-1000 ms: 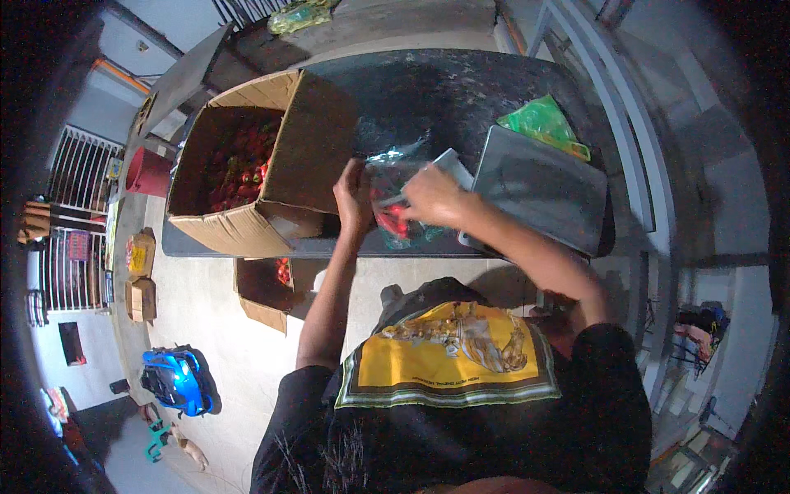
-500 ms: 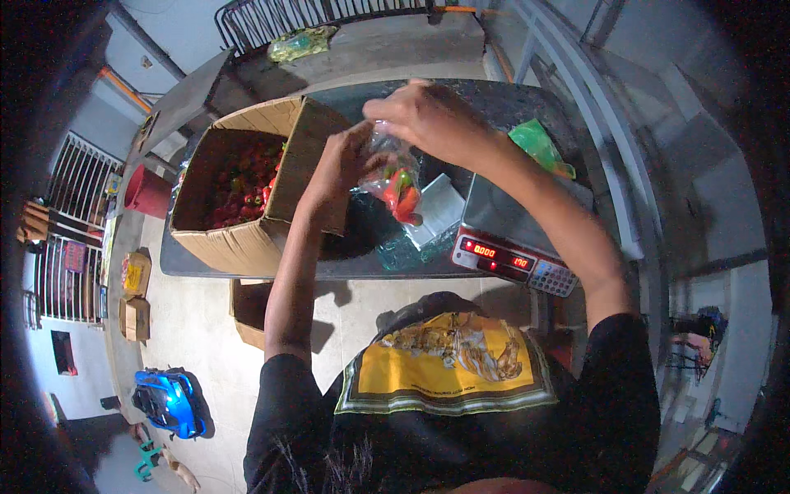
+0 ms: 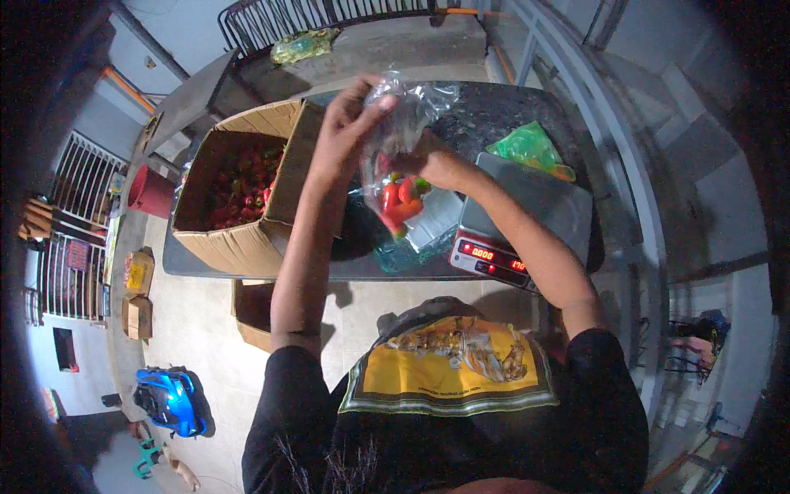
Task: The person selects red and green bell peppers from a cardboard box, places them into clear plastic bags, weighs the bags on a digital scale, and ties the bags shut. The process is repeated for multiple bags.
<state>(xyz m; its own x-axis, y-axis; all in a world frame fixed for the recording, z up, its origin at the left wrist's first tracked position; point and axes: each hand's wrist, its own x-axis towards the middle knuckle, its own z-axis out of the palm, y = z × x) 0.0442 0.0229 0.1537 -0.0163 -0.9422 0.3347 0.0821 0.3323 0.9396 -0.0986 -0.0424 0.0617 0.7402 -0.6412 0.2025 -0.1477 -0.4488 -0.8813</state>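
1 clear plastic bag [image 3: 393, 138] is held up over the middle of the desk [image 3: 494, 115]. The left hand [image 3: 341, 132] grips the bag's upper part, thumb on the near side. The right hand [image 3: 436, 163] is at the bag's right side, just above the peppers [image 3: 398, 200] (its fingertips are in shadow, so I cannot tell whether they are closed on the plastic). The peppers, mostly red with a little green, sit in the bag's lower end. Just right of that end lies a pale flat packet [image 3: 438, 221], with crumpled green plastic [image 3: 395, 258] near it. To the left stands an open cardboard box [image 3: 220, 249] with a heap of red peppers [image 3: 239, 189] inside; to the right, a grey scale [image 3: 527, 202] with a lit red display on its near side. A green bag [image 3: 531, 146] lies at the scale's far edge. A smaller box [image 3: 251, 333] stands on the floor [image 3: 206, 329].
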